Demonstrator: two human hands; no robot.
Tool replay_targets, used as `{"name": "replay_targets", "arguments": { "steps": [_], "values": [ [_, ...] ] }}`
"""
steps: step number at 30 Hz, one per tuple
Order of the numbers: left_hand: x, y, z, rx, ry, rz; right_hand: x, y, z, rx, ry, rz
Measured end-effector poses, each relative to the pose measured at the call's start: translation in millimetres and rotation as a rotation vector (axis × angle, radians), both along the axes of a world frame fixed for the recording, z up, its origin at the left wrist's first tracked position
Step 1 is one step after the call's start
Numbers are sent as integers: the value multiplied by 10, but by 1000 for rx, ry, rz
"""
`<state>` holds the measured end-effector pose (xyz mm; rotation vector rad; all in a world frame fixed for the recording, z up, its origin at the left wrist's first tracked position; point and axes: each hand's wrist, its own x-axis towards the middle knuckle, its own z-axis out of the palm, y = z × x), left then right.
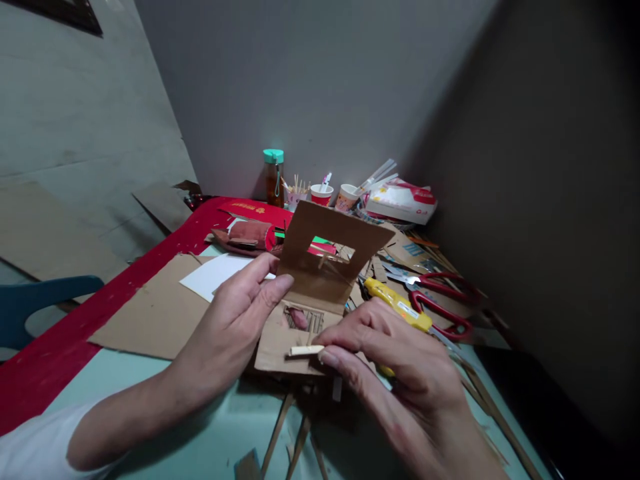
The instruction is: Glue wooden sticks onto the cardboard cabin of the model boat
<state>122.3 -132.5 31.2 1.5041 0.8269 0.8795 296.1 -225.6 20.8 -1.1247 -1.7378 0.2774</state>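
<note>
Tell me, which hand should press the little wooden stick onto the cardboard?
Probably the right hand: its fingertips already pinch the little wooden stick against the folded cardboard piece. The left hand grips the cardboard's edge, steadying it.

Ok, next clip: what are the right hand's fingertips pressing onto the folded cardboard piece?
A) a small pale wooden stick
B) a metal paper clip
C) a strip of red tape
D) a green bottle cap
A: the right hand pinches a small pale wooden stick against the lower flap of the folded cardboard piece, which the left hand steadies from the other side.
</note>
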Motion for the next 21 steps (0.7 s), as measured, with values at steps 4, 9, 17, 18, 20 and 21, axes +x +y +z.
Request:
{"name": "replay_targets", "arguments": {
  "steps": [4,9,17,18,20,21],
  "values": [
    [2,-49,-14,61,65,26,17,14,-9,11,-40,-44],
    [30,-85,11,11,54,44,21,19,-1,31,-48,-55],
    [20,-82,20,-7,52,38,18,-26,-11,-13,-110,-69],
    [24,-77,18,-25,37,31,19,-24,-17,0,-113,-72],
    [32,-69,11,-72,3,29,16,-18,-26,11,-122,-84],
    [34,-65,6,-91,-7,32,13,-15,-29,7,-123,-94]
  ]
}}
